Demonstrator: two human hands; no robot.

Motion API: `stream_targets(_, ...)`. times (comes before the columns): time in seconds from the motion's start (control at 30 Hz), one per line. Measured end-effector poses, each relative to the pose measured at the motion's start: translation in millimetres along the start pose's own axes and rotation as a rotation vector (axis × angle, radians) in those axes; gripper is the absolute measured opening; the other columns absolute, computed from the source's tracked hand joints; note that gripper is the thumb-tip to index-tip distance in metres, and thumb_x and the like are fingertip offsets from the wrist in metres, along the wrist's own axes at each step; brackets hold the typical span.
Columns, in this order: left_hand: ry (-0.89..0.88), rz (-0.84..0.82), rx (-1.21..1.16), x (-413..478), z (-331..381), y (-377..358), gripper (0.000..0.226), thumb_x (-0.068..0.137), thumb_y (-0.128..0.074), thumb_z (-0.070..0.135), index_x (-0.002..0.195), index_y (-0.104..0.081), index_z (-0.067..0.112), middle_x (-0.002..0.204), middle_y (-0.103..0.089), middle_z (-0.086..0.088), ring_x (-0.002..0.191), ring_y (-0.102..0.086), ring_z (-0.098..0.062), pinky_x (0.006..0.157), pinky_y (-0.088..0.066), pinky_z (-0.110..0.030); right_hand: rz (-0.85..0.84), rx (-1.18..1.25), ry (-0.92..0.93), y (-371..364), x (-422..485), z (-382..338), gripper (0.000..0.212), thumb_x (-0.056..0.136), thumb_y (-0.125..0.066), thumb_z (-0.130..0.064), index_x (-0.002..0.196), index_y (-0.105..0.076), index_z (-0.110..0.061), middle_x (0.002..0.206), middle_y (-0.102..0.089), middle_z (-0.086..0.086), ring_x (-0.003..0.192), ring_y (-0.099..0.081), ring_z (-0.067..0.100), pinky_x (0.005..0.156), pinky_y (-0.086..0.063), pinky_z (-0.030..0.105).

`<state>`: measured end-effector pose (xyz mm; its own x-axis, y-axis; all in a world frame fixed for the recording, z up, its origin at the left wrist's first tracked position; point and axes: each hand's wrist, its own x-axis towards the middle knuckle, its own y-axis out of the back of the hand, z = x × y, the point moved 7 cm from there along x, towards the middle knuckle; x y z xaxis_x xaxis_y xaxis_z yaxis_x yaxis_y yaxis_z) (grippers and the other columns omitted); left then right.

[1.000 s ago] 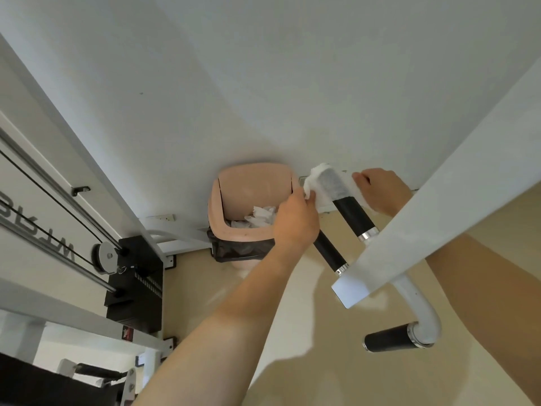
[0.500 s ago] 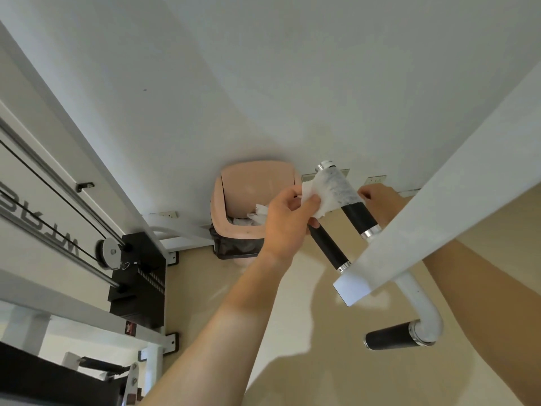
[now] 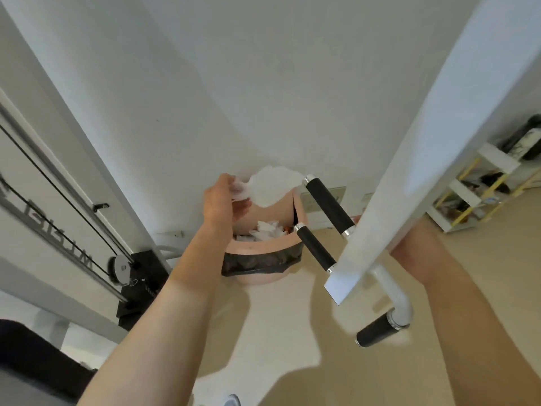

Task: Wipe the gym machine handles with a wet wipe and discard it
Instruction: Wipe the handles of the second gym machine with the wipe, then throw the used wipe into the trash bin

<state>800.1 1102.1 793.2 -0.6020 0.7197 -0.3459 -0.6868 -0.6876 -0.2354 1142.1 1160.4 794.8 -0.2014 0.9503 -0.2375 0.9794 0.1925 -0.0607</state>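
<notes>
Here, wet wipe in left hand, near pink bin.

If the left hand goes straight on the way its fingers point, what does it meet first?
Likely the upper black handle, just past the wet wipe the left hand pinches. Depth is unclear; it may reach the wall instead.

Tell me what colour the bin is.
The bin is pale pink, with a black bag round it, seen in the head view.
</notes>
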Motion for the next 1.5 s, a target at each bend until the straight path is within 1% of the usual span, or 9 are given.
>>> stream_targets(0.3, -0.121, -0.233, 0.614, -56, -33, -15, 0.029, 0.084, -0.077, 0.019, 0.103, -0.065, 0.001, 0.098, -0.067, -0.012, 0.086, -0.068, -0.021, 0.05, -0.053, -0.018, 0.637, -0.215, 0.425, -7, -139, 14, 0.017, 0.086, -0.052, -0.015, 0.097, -0.062, -0.023, 0.099, -0.063, -0.004, 0.092, -0.059, 0.014, 0.075, -0.043, 0.017)
stream_targets(0.4, -0.169, -0.234, 0.664, -75, -39, -3, 0.023, 0.084, -0.072, 0.015, 0.093, -0.063, -0.003, 0.093, -0.065, -0.013, 0.082, -0.068, -0.024, 0.056, -0.052, -0.023, 0.41, -0.301, 0.638, -68, -172, 22, 0.016, 0.085, -0.055, -0.011, 0.095, -0.061, -0.022, 0.094, -0.06, -0.008, 0.085, -0.057, 0.009, 0.074, -0.042, 0.016)
stream_targets(0.5, -0.157, -0.264, 0.581, -88, -47, 13, 0.05, 0.075, -0.07, 0.016, 0.114, -0.057, -0.012, 0.098, -0.062, -0.016, 0.079, -0.063, -0.022, 0.052, -0.05, -0.018, 0.056, -0.326, 0.39, -121, -138, 51, 0.033, 0.092, -0.057, -0.023, 0.125, -0.057, -0.031, 0.12, -0.053, -0.015, 0.098, -0.057, -0.003, 0.08, -0.043, 0.007)
stream_targets(0.63, -0.13, -0.312, 0.602, -88, -65, 40, 0.066, 0.063, -0.072, 0.022, 0.119, -0.055, -0.008, 0.085, -0.064, -0.006, 0.074, -0.063, -0.017, 0.059, -0.053, -0.024, -0.226, -0.1, -0.083, -177, -95, 96, 0.018, 0.097, -0.053, -0.041, 0.104, -0.067, -0.031, 0.109, -0.072, -0.002, 0.104, -0.069, 0.023, 0.092, -0.055, 0.041)
stream_targets(0.93, -0.066, -0.261, 0.757, 0, -141, 100, 0.008, 0.089, -0.065, 0.014, 0.096, -0.07, 0.016, 0.095, -0.074, -0.01, 0.093, -0.071, -0.03, 0.08, -0.061, -0.044, -0.317, -0.181, -0.478, -239, -9, 189, 0.013, 0.094, -0.056, -0.027, 0.098, -0.067, -0.023, 0.107, -0.072, 0.006, 0.097, -0.071, 0.022, 0.09, -0.056, 0.042)
stream_targets(1.07, -0.056, -0.179, 0.751, 66, -172, 112, 0.007, 0.089, -0.073, 0.02, 0.084, -0.071, 0.024, 0.082, -0.07, 0.01, 0.079, -0.062, -0.005, 0.064, -0.045, -0.01, -0.262, -0.282, -0.516, -253, 54, 238, 0.02, 0.09, -0.064, -0.032, 0.107, -0.061, -0.023, 0.112, -0.063, 0.001, 0.106, -0.062, 0.02, 0.087, -0.057, 0.043)
stream_targets(1.23, 0.058, -0.335, 0.697, 153, -225, 104, 0.027, 0.071, -0.074, 0.019, 0.097, -0.072, 0.013, 0.088, -0.069, 0.005, 0.077, -0.062, -0.008, 0.068, -0.051, -0.021, -0.2, -0.096, -0.59, -273, 138, 302, 0.023, 0.088, -0.069, -0.008, 0.111, -0.065, -0.006, 0.111, -0.068, 0.024, 0.104, -0.069, 0.033, 0.068, -0.061, 0.032)
stream_targets(1.4, 0.141, -0.253, 0.572, 239, -263, 116, 0.078, 0.073, -0.071, 0.036, 0.145, -0.049, 0.016, 0.134, -0.059, 0.004, 0.117, -0.058, -0.012, 0.091, -0.047, -0.015, -0.081, -0.149, -0.55, -287, 255, 358, 0.033, 0.07, -0.07, 0.009, 0.102, -0.065, 0.004, 0.098, -0.068, 0.019, 0.09, -0.068, 0.031, 0.062, -0.06, 0.034)
stream_targets(1.5, 0.163, -0.173, 0.535, 280, -277, 131, 0.055, 0.086, -0.071, 0.027, 0.138, -0.057, 0.018, 0.129, -0.064, -0.002, 0.116, -0.061, -0.016, 0.108, -0.047, -0.039, 0.016, -0.353, -0.36, -290, 328, 348, 0.049, 0.076, -0.069, -0.01, 0.124, -0.061, -0.004, 0.107, -0.062, 0.005, 0.11, -0.061, 0.028, 0.077, -0.05, 0.031)
